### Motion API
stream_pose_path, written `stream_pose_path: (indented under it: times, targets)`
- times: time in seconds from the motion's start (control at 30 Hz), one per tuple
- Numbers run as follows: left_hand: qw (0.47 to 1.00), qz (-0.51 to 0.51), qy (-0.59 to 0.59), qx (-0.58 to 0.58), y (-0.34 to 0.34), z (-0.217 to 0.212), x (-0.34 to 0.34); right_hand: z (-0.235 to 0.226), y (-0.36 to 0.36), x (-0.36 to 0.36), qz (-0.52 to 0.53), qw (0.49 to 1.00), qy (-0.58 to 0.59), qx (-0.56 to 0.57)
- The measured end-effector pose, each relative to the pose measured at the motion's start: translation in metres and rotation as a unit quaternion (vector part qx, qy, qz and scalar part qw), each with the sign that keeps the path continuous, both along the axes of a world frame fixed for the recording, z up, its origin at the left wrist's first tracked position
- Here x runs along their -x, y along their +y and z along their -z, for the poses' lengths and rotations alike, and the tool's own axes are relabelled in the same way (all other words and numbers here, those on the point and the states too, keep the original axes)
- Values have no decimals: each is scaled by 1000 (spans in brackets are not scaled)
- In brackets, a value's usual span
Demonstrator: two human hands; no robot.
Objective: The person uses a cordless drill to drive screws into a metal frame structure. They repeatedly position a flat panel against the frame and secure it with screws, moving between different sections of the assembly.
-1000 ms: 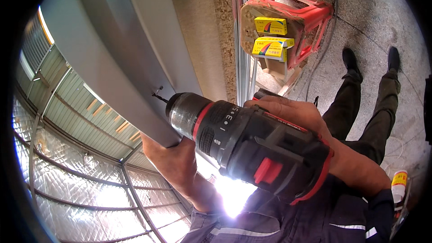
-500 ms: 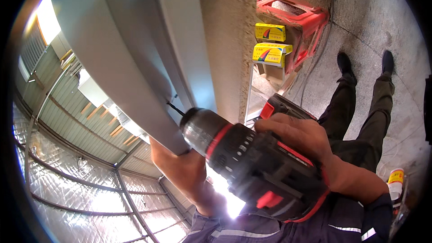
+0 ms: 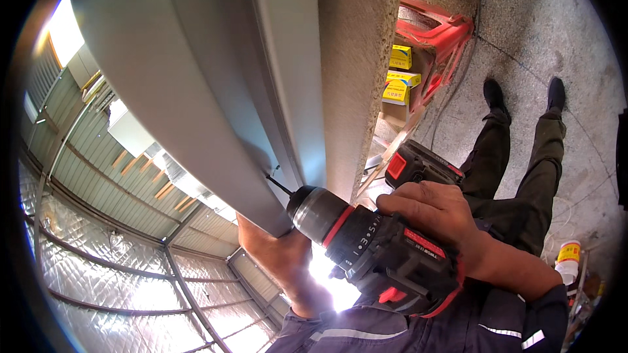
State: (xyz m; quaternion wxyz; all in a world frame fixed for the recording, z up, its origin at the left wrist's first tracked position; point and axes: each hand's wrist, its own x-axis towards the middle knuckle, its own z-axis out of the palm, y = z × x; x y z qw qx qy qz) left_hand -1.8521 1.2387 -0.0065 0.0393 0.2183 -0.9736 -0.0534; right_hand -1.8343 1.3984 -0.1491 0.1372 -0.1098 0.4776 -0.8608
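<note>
My right hand (image 3: 435, 212) is wrapped round the grip of a black and red cordless drill (image 3: 392, 255), its battery pack showing beyond my knuckles. From the chuck a thin drill bit (image 3: 280, 185) reaches into the recess of a long grey profiled panel (image 3: 216, 91). The bit's tip is at the panel's inner face, beside a small dark spot; whether it has gone in I cannot tell. My left hand (image 3: 271, 248) holds the panel's near end from behind, its fingers mostly hidden by the panel.
A rough-edged board (image 3: 353, 59) runs alongside the panel. Beyond it are a red plastic stool (image 3: 438, 29) and yellow boxes (image 3: 398, 88). A cable (image 3: 451, 101) crosses the concrete floor. A white bottle with a yellow label (image 3: 568, 261) stands at lower right.
The drill now appears slightly lower and farther right, and more of its bit shows. Panel, board and left hand have shifted right in view. Both hands keep their holds.
</note>
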Motion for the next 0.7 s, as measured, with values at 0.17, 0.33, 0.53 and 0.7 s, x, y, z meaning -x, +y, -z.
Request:
stream_pose_path:
  times: [0.17, 0.33, 0.53, 0.7]
  targets:
    - [999, 45, -11, 26, -4, -1, 1, 0, 1, 3, 6, 1000, 18, -22]
    - [999, 38, -7, 17, -5, 1, -1, -1, 2, 5, 15, 999, 23, -35]
    - [999, 36, -5, 11, -4, 1, 1, 0, 0, 3, 16, 998, 32, -49]
    - [999, 36, -4, 5, -4, 1, 3, 1, -1, 3, 26, 997, 42, -58]
